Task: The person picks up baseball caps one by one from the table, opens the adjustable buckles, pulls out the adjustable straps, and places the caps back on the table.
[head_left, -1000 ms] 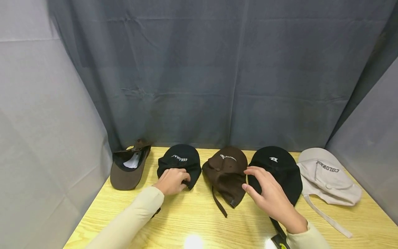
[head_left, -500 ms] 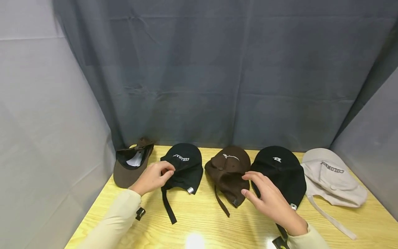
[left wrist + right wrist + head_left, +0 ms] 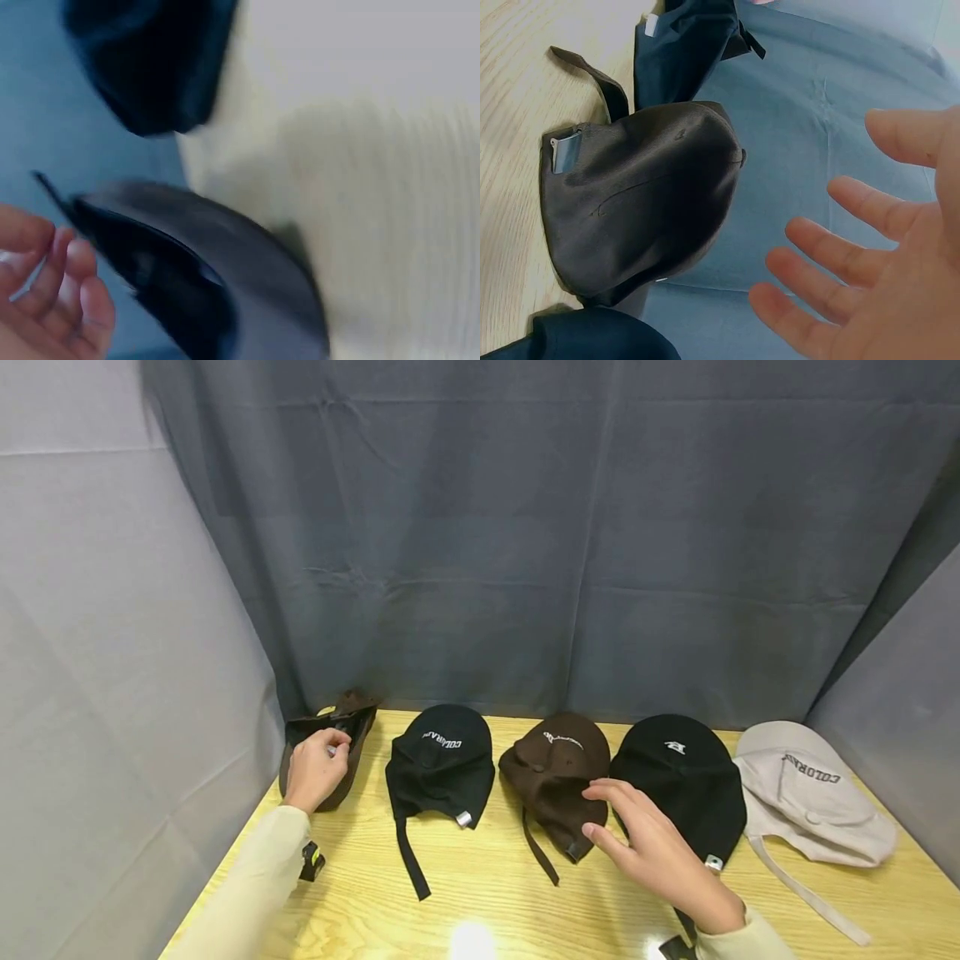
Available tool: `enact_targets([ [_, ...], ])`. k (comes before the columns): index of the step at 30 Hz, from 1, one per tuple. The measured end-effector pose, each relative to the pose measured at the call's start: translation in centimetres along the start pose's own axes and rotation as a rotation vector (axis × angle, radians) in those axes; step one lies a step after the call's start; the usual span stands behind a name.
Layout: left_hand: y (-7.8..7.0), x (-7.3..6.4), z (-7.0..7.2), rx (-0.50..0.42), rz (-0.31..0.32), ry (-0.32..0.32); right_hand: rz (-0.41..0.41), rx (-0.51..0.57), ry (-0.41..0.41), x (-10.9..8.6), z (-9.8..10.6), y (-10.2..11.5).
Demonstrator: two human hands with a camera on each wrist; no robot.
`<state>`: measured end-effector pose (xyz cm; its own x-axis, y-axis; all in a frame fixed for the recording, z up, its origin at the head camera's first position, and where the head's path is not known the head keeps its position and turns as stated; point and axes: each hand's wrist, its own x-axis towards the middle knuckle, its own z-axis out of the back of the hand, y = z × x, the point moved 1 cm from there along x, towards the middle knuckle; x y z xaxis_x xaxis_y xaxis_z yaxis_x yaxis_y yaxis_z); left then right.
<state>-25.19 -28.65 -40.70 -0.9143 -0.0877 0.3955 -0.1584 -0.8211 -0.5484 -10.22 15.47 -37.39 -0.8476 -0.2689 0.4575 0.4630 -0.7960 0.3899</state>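
Observation:
My left hand [image 3: 317, 768] is over the upturned brown cap [image 3: 362, 747] at the far left and hides much of its inside and brim. In the left wrist view the fingers [image 3: 94, 300] are bent loosely with nothing between them, beside that cap's opening. My right hand [image 3: 652, 852] hovers with spread fingers between a dark brown cap [image 3: 558, 777] and a black cap with a white letter [image 3: 693, 793]. The right wrist view has the palm and spread fingers [image 3: 840, 255] bare, apart from the brown cap.
Another black cap [image 3: 442, 768] with a loose strap lies between the two brown ones. A beige cap [image 3: 813, 793], strap trailing, is at the far right. The caps form a row on the wooden table [image 3: 390, 910], before a grey curtain [image 3: 480, 568].
My left hand has left the left black cap, uncovering its strap, and moved left over the upturned brown cap. The right hand stays in nearly the same place.

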Motion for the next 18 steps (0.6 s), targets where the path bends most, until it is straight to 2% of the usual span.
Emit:
enact_targets([
  [6,3.2,3.4,-0.1,0.143,0.144,0.069,0.02,-0.007,0.01,0.2,0.0,-0.2],
  [11,3.8,5.8,0.3,0.166,0.256,0.202,0.027,-0.022,0.015,0.0,-0.1,-0.4],
  [13,3.7,6.5,0.3,0.18,0.27,0.217,0.036,-0.028,0.014,-0.1,-0.1,-0.5],
  [15,3.5,6.8,0.3,0.217,0.266,0.204,0.05,-0.033,0.015,-0.1,-0.1,-0.6],
  [18,3.2,7.2,0.2,0.293,0.22,0.193,0.08,-0.024,0.01,0.0,-0.1,-0.8],
])
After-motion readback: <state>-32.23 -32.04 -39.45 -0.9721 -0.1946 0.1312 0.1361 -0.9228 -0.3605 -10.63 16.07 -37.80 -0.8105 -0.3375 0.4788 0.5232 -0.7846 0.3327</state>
